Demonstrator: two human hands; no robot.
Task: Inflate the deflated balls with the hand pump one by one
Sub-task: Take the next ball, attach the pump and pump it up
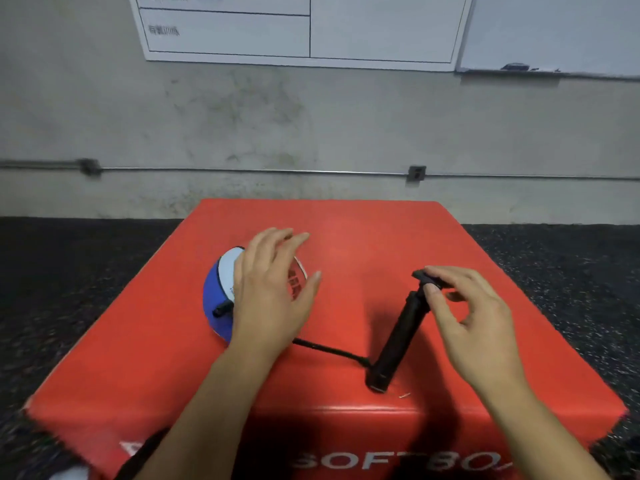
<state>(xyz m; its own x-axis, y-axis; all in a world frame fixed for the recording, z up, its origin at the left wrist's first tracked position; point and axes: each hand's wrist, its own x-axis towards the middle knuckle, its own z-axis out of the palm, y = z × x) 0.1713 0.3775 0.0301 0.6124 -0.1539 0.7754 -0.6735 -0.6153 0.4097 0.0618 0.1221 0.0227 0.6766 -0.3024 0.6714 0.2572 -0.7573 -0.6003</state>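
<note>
On top of a red padded box (346,230), blue-and-white deflated ball (216,289) sagging beneath the spread, straight fingers of the left hand (270,292), black hand pump (398,341) leaning upright, T-handle pinched by right hand (474,320) fingertips, black hose (329,348) running from pump base toward ball.

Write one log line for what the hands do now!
left hand open over ball | right hand pinches pump handle | pump tilted on red box

Even indoor light, soft shadows, motion blur, wide-angle bending at edges
</note>
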